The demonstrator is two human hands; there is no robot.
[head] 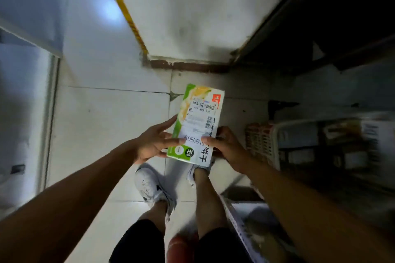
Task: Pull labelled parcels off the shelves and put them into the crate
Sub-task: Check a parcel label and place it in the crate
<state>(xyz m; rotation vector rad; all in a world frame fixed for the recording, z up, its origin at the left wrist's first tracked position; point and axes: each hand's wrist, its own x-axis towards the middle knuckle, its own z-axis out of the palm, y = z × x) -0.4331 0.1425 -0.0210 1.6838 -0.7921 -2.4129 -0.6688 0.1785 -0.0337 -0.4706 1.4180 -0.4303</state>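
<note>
I hold the parcel [197, 126] between both hands out in front of me, above the tiled floor [111, 113]. It is a flat green and white box with a white shipping label [202, 115] stuck across its face, barcodes showing at the far end of the label. My left hand [154, 143] has its grip on the near left edge: the thumb lies across the printed face and the fingers reach along the side and underneath. My right hand [224, 145] takes the near right corner, thumb on top, fingers curled round beneath it. Both grips are closed on the box, which tilts slightly with its far end pointing away from me.

Just to the right of my right hand, lower down, stands a white crate [275, 141] with lattice sides; dim, blurred shapes lie inside it. Further right the shelves [352, 66] are dark. Below the parcel are my white shoes [149, 183] on the tiles. Beyond the grips, a yellow strip [126, 13] runs across the floor.
</note>
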